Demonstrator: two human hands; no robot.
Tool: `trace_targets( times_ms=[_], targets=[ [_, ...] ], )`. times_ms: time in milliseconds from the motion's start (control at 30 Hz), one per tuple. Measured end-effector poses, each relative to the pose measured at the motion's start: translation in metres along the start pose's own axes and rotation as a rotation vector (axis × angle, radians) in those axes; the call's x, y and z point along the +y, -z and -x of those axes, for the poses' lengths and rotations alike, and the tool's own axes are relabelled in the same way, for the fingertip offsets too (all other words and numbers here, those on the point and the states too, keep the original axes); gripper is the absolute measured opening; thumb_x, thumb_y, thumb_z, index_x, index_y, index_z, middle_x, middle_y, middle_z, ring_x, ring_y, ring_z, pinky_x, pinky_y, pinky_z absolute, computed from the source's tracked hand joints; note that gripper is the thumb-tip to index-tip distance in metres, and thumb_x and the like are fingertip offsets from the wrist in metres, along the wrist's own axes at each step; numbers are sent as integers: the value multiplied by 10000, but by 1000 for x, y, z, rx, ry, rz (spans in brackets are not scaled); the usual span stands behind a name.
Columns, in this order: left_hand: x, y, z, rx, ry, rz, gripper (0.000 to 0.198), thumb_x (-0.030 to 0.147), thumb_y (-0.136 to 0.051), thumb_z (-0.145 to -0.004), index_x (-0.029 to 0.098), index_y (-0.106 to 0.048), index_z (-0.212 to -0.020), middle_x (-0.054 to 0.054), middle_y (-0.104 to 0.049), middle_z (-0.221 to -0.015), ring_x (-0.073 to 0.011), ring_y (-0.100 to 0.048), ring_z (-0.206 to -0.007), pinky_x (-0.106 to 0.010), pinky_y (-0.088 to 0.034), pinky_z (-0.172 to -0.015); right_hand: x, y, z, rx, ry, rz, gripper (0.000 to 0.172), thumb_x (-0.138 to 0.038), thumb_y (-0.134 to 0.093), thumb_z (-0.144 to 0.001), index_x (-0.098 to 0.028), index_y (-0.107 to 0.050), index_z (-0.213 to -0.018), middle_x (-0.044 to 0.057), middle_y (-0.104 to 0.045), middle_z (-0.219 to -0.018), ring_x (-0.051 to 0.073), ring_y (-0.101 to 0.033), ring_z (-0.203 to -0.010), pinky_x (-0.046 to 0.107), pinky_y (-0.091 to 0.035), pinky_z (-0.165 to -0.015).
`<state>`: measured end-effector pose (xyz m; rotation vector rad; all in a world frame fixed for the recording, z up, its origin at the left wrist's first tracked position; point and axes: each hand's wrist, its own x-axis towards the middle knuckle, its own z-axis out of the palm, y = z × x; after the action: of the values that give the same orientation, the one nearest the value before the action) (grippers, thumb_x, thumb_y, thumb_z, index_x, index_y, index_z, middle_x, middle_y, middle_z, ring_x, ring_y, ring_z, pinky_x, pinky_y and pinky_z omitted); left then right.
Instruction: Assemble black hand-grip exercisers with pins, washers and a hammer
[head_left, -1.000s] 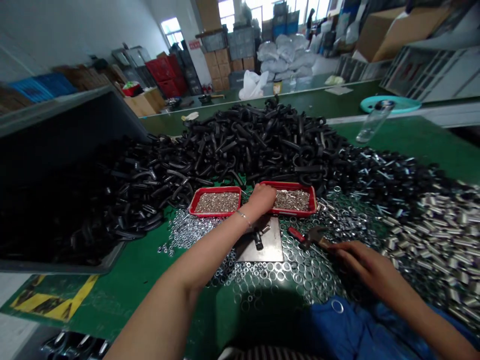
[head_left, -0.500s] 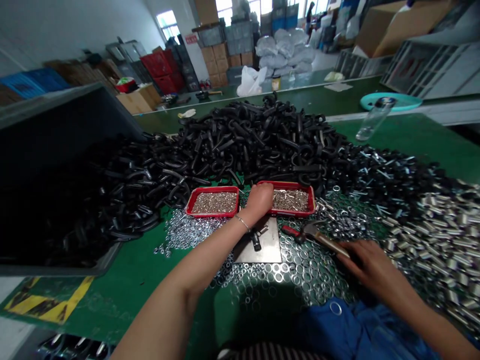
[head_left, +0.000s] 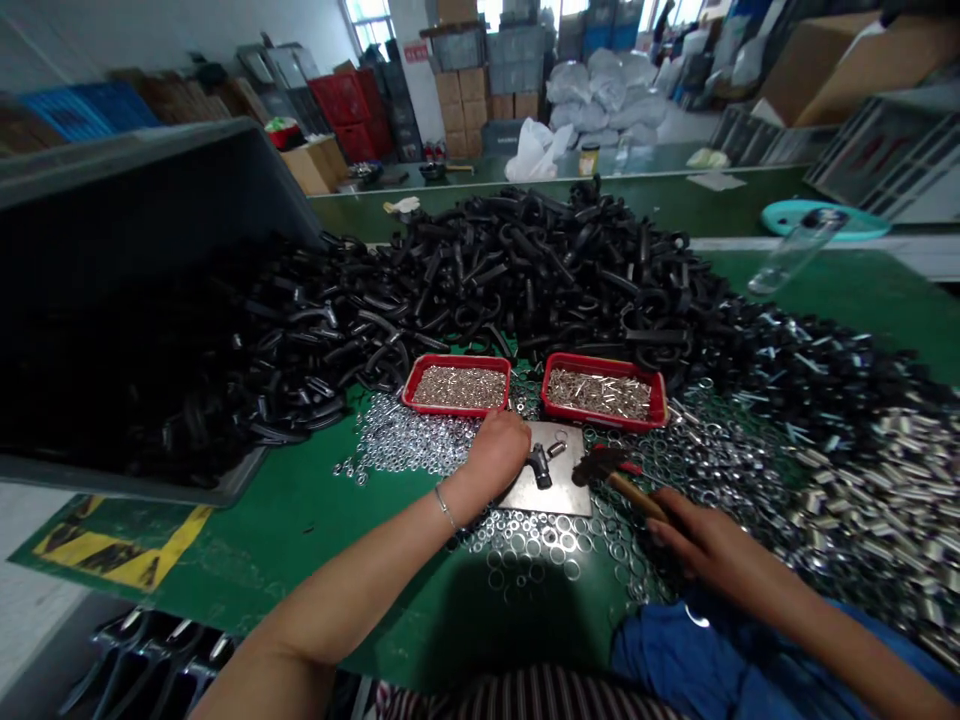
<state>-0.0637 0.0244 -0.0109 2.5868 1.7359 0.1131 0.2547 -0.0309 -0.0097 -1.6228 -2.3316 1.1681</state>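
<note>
Left hand curls at the black part on the metal plate, perhaps to steady it, grip hidden; right hand closes round the hammer, head by the plate's right edge, seemingly for reach

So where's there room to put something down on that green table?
Two good patches on the green table: beside the left arm, between the striped marking and small shiny rings; and back right, past the black pieces with silvery pins, beside the clear bottle. It's crowded around the red trays, the metal plate and the hammer in the right hand.
</note>
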Motion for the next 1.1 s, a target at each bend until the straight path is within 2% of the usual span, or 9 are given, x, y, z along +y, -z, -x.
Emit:
trace_targets(
  times_ms=[167, 267, 433, 633, 733, 800, 900, 1000, 1100],
  targets=[
    [0, -4, 9, 158, 185, 698, 92, 162, -587, -907, 180, -675, -925, -47, -718, -918, -184, -660, -847, -316, -503, -802, 5, -9, -4, 59, 45, 86, 276, -447, -406, -985, -222, -515, -1103, 73, -697, -861, 235, -669, -730, 305, -450, -617],
    [3, -22, 9, 210, 271, 886, 61, 194, -653, -872, 175, -683, -822, -31, -704, -860, -168, -651, -818, -293, -498, -777, 6, -15, -3, 43, 61, 95, 245, -428, -369, -998, -228, -485, -1079, 70, -691, -842, 242, -673, -732, 319, -451, -645],
    [5, -36, 4, 178, 299, 785, 86, 200, -652, -879, 152, -673, -810, -42, -675, -848, -172, -622, -803, -293, -480, -761, 3, -21, -4, 26, 59, 105, 247, -432, -359, -1002, -235, -487, -1077, 64, -688, -825, 245, -670, -722, 326, -450, -647],
    [4, -19, 12, 109, -78, 362, 187, 304, -541, -965, 160, -650, -1013, -101, -652, -1046, -274, -576, -1055, -453, -424, -972, -6, -5, -2, 35, 54, 62, 327, -489, -368, -1002, -229, -539, -1100, 59, -696, -809, 245, -674, -703, 315, -464, -601],
    [10, -19, 24, 132, 8, 397, 690, 494, -722, -818, 146, -473, -1359, -168, -563, -1293, -354, -503, -1212, -535, -390, -1042, -31, 10, 1, 138, 112, 30, 361, -501, -381, -1004, -238, -552, -1183, 63, -716, -852, 234, -681, -698, 310, -474, -601],
    [14, -22, 32, 142, 69, 472, 980, 497, -799, -734, 150, -283, -1492, -175, -551, -1311, -376, -474, -1260, -565, -365, -1080, -49, 14, -2, 241, 155, 25, 383, -494, -371, -1010, -235, -534, -1241, 81, -723, -909, 234, -685, -726, 311, -483, -619],
    [18, -28, 37, 124, 91, 550, 994, 397, -801, -758, 166, -209, -1521, -151, -593, -1246, -367, -491, -1258, -563, -374, -1088, -61, 5, -18, 289, 199, 88, 391, -463, -357, -1011, -209, -545, -1240, 122, -719, -1001, 261, -695, -819, 339, -502, -690],
    [15, -33, 35, 114, 92, 569, 1018, 368, -822, -737, 152, -212, -1523, -165, -584, -1271, -383, -473, -1283, -575, -369, -1098, -50, -15, -42, 162, 123, 160, 393, -448, -369, -999, -175, -592, -1171, 125, -720, -894, 279, -693, -767, 366, -503, -681],
    [10, -36, 36, 105, 77, 603, 1003, 344, -833, -726, 149, -248, -1517, -151, -606, -1228, -378, -494, -1256, -586, -363, -1100, -33, -24, -54, 105, 59, 30, 479, -449, -313, -1020, -164, -502, -1355, 91, -717, -852, 262, -689, -766, 374, -518, -698]
  ],
)
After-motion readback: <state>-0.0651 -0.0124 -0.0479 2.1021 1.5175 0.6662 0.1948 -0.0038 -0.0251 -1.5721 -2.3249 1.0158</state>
